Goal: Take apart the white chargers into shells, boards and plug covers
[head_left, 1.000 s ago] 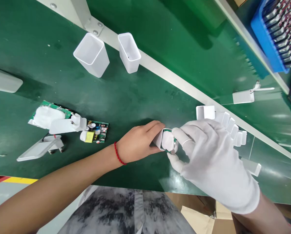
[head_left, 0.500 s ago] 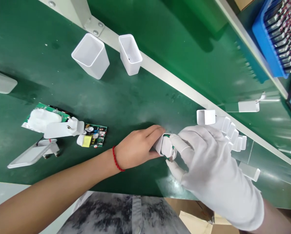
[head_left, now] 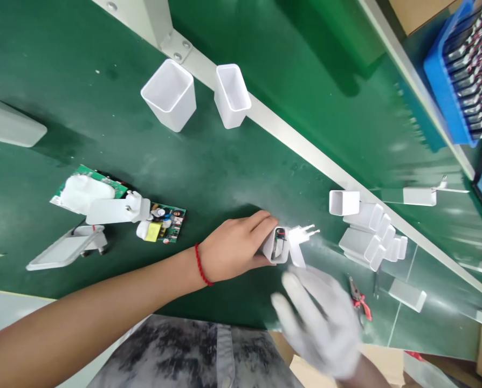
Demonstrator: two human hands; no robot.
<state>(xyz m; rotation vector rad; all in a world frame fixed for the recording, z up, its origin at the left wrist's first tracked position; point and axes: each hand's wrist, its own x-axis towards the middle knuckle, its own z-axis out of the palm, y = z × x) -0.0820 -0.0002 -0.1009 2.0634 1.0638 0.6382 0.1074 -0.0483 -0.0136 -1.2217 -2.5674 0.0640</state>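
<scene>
My bare left hand point(head_left: 241, 245), with a red cord at the wrist, is wrapped round a white plastic charger housing point(head_left: 268, 248). The housing's open end faces right, and a circuit board point(head_left: 280, 243) shows inside it. A white plug cover point(head_left: 296, 245) with two pins sits beside that open end, tilted away from it; wires partly show between board and cover. Below and right of the housing, my white-gloved right hand point(head_left: 319, 318) is apart from it, holding nothing, its fingers spread and blurred by motion.
Two open white cases point(head_left: 184, 108) point(head_left: 236, 110) stand at the back. Left lie a circuit board with yellow transformer point(head_left: 154, 231) and plug covers point(head_left: 65, 250). Right are stacked white housings point(head_left: 358, 242), red-handled pliers point(head_left: 360, 302) and a blue bin point(head_left: 447, 81). A metal rail point(head_left: 297, 140) crosses the table.
My right hand has let go at the housing's open end and drawn back down toward the table's front edge. The board sits deeper in the housing, and the plug cover now shows.
</scene>
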